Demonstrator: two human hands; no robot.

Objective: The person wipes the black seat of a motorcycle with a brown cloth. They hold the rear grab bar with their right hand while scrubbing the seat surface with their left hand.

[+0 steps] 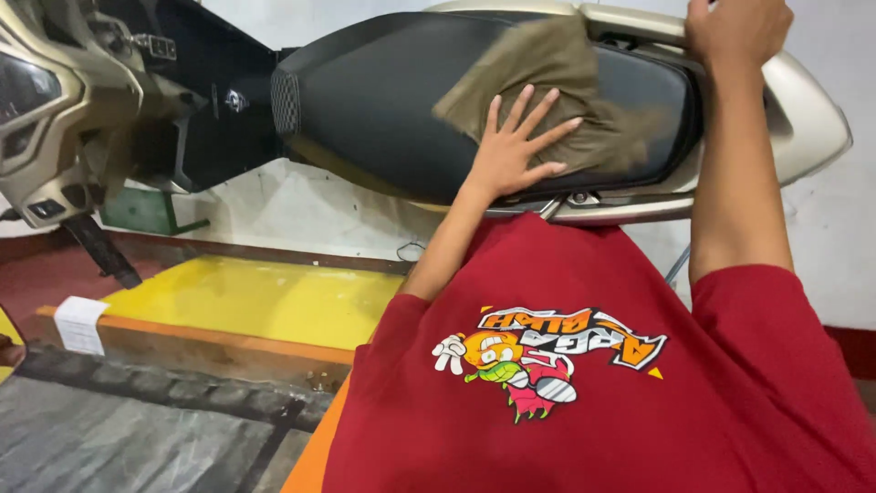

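Two hands: both of the person's own, raised to a scooter that fills the top of the head view.
Left hand (516, 151): flat, fingers spread wide, palm pressed on the olive cloth (547, 91); it grips nothing.
Right hand (737, 29): fingers curled over the beige grab rail (639, 23) at the tail end of the scooter, closed on it; the fingertips are cut off by the top edge.
Cloth: rumpled, spread over the rear half of the black seat (383, 100), its far corner reaching the seat's upper edge.
Seat: long axis runs left to right across the picture, the narrower front end toward the handlebar side at left, the wide rear end at right beside the rail.
Scooter body (812, 119): beige panel curving round the tail, under and behind the seat.
Shirt (593, 383): red, with a printed cartoon figure, filling the lower right.
Floor: yellow painted slab (255, 297) below the scooter, grey mat (109, 438) at lower left.
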